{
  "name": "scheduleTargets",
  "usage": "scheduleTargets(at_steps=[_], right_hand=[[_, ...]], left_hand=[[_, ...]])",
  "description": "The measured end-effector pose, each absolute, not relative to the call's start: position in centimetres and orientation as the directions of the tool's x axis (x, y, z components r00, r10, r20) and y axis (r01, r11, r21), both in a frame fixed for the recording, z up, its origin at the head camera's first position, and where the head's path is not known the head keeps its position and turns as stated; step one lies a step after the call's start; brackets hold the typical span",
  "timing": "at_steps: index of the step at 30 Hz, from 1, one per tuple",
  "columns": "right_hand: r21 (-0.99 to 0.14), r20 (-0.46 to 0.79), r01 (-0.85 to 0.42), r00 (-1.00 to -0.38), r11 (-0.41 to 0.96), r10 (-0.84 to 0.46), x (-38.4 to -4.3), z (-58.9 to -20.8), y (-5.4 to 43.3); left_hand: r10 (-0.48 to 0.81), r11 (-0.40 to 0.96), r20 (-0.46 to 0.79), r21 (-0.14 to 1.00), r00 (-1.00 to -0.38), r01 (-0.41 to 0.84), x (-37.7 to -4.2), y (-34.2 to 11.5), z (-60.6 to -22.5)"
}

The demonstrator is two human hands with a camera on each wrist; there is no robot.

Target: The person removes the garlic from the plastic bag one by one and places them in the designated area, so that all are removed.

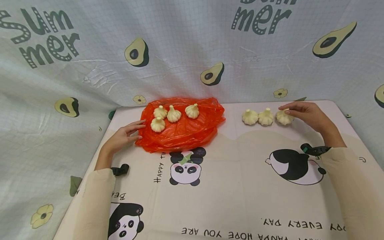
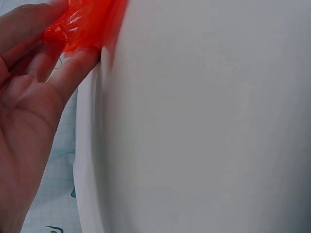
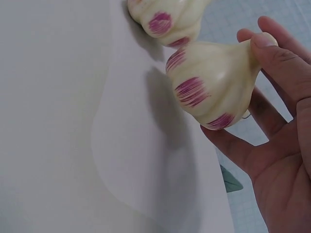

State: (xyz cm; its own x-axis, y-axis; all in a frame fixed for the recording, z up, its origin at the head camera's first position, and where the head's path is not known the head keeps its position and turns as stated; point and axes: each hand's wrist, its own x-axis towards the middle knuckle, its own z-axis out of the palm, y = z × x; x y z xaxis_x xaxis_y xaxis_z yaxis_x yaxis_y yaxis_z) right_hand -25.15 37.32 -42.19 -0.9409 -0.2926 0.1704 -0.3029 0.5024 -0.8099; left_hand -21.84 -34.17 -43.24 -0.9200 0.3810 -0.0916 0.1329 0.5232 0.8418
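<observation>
Garlic (image 1: 283,118) is in your right hand (image 1: 313,116), at 1 o'clock in the head view, pinched between thumb and fingers; two loose bulbs (image 1: 265,117) sit on the table (image 1: 222,193) just beside it, towards 9 o'clock. The red bag (image 1: 192,135) lies at 12 o'clock with four more on it, and your left hand (image 1: 121,136) touches its 9 o'clock edge, fingers extended, not clenched. In the left wrist view, your fingertips meet the plastic; a light touch there should steady the bag without dragging it and rolling the bulbs. In the right wrist view, your thumb presses the neck and your fingers back the far side: a sound hold, I'd judge, but lift clear of the neighbour at 11 o'clock. Count seven bulbs: four on the bag, two loose, one held; also one bag and one table.
</observation>
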Motion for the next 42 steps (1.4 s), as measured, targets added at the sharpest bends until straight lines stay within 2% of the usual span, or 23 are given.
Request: scheduleTargets(at_steps=[6, 17, 26, 36, 42], right_hand=[[-0.817, 0.202, -0.339, -0.926, 0.467, -0.318, -25.3, -42.6, 37.3], [-0.823, 0.165, -0.304, -0.937, 0.481, -0.309, -25.6, -42.8, 37.1], [-0.833, 0.182, -0.312, -0.934, 0.456, -0.306, -25.6, -42.8, 37.1], [-0.756, 0.085, -0.225, -0.965, 0.615, -0.249, -25.2, -41.9, 37.0], [-0.727, 0.074, -0.24, -0.959, 0.643, -0.275, -25.0, -40.4, 36.6]], left_hand=[[0.386, 0.512, -0.085, 0.848, -0.918, 0.137, -21.7, -34.1, -43.2], [0.374, 0.525, -0.101, 0.843, -0.922, 0.121, -21.8, -34.1, -43.1], [0.376, 0.516, -0.091, 0.847, -0.922, 0.126, -21.7, -33.9, -42.9], [0.372, 0.533, -0.09, 0.836, -0.924, 0.134, -21.6, -34.0, -43.1], [0.379, 0.526, -0.095, 0.84, -0.921, 0.13, -21.7, -34.1, -43.2]])
